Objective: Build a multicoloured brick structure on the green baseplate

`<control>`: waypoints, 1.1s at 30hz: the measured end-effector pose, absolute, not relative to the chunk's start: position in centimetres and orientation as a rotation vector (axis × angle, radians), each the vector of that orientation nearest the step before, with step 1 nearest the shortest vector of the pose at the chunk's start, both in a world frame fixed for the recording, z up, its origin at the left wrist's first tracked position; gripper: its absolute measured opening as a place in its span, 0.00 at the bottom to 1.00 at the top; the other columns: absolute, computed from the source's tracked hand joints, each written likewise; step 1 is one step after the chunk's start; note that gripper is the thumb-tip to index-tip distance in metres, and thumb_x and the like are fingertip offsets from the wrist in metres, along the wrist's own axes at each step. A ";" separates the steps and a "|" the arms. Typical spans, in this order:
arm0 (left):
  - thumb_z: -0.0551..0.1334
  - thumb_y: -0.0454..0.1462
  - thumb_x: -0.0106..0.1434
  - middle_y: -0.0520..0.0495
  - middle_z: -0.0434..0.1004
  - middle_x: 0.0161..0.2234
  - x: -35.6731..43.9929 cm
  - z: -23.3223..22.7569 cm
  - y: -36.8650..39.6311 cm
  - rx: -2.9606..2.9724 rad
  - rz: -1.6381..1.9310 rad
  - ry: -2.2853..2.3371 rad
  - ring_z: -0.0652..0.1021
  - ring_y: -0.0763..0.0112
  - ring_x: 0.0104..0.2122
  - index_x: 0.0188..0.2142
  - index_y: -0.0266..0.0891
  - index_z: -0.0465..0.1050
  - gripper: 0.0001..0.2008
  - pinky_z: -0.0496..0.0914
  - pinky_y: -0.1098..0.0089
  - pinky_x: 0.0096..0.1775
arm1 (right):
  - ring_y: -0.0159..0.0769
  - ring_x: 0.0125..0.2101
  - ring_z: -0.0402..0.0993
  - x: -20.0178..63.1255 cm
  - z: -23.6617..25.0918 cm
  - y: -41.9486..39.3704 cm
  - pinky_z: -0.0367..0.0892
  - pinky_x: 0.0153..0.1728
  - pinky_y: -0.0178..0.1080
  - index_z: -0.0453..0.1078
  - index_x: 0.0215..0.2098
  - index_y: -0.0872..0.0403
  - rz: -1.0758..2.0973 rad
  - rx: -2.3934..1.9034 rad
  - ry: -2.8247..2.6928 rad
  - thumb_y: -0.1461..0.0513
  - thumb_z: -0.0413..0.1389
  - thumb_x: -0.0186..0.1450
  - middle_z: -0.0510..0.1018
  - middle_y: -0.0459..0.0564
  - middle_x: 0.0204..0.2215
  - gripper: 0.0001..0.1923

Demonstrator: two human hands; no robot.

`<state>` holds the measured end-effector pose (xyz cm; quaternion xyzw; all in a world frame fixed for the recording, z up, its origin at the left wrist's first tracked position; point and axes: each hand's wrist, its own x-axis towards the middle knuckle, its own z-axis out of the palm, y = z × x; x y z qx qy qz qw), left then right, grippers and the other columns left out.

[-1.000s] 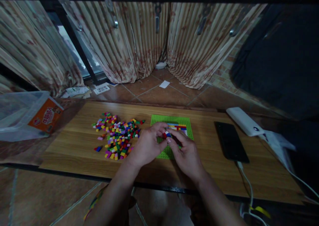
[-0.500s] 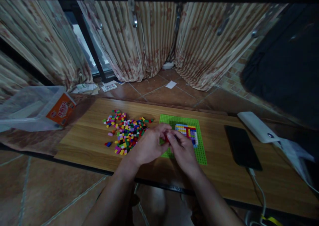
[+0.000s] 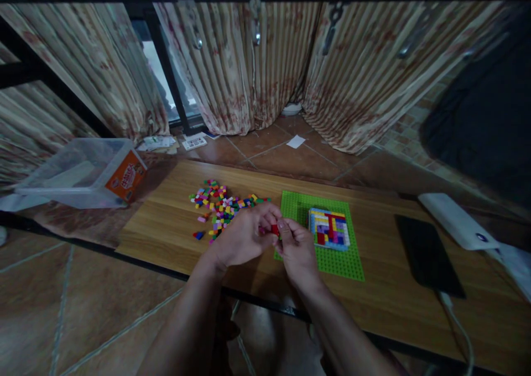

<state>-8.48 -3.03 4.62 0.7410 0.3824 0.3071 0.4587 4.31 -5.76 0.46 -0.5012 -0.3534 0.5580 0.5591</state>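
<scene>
Wooden table point(image 3: 166, 226): both hands' grip meets on 1 red brick point(image 3: 275, 230).

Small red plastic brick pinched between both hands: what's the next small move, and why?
Probably carry the small red plastic brick, pinched between left hand and right hand, right toward the multicoloured brick block on the green studded baseplate, since the hands sit at the plate's left edge.

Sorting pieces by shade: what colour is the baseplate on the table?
Bright green baseplate, clearest in the head view.
</scene>
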 end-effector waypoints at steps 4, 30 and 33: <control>0.59 0.26 0.55 0.49 0.76 0.33 -9.0 4.7 -3.0 1.819 0.759 0.953 0.77 0.71 0.33 0.42 0.37 0.70 0.15 0.72 0.71 0.37 | 0.22 0.14 0.54 3.0 0.1 -5.5 0.47 0.13 0.29 0.69 0.26 0.53 1.311 -1.168 -0.711 0.42 0.62 0.52 0.65 0.39 0.15 0.23; 0.61 0.35 0.61 0.46 0.79 0.35 -11.3 2.2 -1.0 1.677 1.010 1.170 0.79 0.67 0.35 0.40 0.37 0.75 0.08 0.73 0.70 0.37 | 0.41 0.56 0.68 3.7 -1.6 -4.6 0.70 0.51 0.46 0.71 0.53 0.47 1.368 -1.129 -0.926 0.45 0.55 0.64 0.71 0.51 0.59 0.24; 0.60 0.36 0.62 0.47 0.79 0.35 -10.9 3.0 -1.3 1.612 0.994 1.111 0.78 0.69 0.34 0.41 0.37 0.74 0.09 0.72 0.71 0.35 | 0.43 0.56 0.68 4.0 -1.1 -4.6 0.73 0.47 0.46 0.71 0.53 0.47 1.398 -1.098 -0.862 0.46 0.55 0.64 0.70 0.52 0.59 0.24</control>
